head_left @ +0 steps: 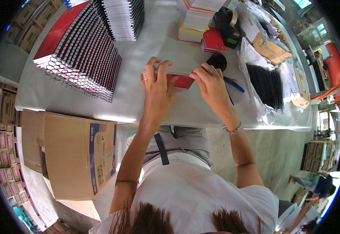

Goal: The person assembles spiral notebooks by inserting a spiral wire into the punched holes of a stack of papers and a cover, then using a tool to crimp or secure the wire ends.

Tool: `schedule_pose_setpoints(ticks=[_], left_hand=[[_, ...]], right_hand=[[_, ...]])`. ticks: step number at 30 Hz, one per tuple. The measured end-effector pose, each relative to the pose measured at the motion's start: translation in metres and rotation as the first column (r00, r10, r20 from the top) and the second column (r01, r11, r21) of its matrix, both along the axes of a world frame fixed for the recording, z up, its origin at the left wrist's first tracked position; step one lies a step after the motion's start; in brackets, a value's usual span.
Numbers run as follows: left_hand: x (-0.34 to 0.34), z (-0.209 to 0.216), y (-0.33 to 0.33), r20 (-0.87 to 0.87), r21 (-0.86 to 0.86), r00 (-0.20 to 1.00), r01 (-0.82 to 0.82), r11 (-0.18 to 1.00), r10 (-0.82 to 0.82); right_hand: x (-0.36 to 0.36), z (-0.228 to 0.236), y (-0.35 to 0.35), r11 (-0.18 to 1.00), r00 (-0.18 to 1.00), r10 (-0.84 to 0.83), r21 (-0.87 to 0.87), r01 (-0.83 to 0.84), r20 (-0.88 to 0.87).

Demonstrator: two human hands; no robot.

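One thin, red, rectangular booklet (183,81) is spanning from the left hand (157,85) to the right hand (211,84): the left is spreading bent fingers, thumb touching the cover; the right is pinching the booklet's right end. One curved blue-handled tool (235,84) is resting nearby.

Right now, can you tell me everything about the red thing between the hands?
The red piece is flat and wide, with a smooth, slightly shiny front, like a cover or small pad. A pale strip runs along its far edge. The left hand hides its left end, thumb against its front, while the right hand pinches its far right corner. It's over the pale table; I can't tell if they touch.
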State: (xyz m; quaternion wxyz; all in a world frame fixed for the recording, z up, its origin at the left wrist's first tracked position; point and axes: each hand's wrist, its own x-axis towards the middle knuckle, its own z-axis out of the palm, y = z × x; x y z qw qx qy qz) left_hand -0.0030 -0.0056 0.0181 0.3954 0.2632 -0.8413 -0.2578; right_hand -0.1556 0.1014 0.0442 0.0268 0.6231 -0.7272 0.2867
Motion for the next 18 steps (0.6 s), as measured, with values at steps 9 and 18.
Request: schedule_pose_setpoints(ticks=[9, 18], left_hand=[[0.011, 0.003, -0.007, 0.034, 0.056, 0.998, 0.047, 0.997, -0.049], [0.032, 0.022, -0.015, -0.001, 0.036, 0.989, 0.147, 0.988, -0.147]], right_hand=[[-0.101, -0.017, 0.019, 0.953, 0.916, -0.276, 0.041, 0.300, -0.290], [-0.112, -0.021, 0.002, 0.992, 1.000, -0.018, 0.122, 0.017, 0.010]])
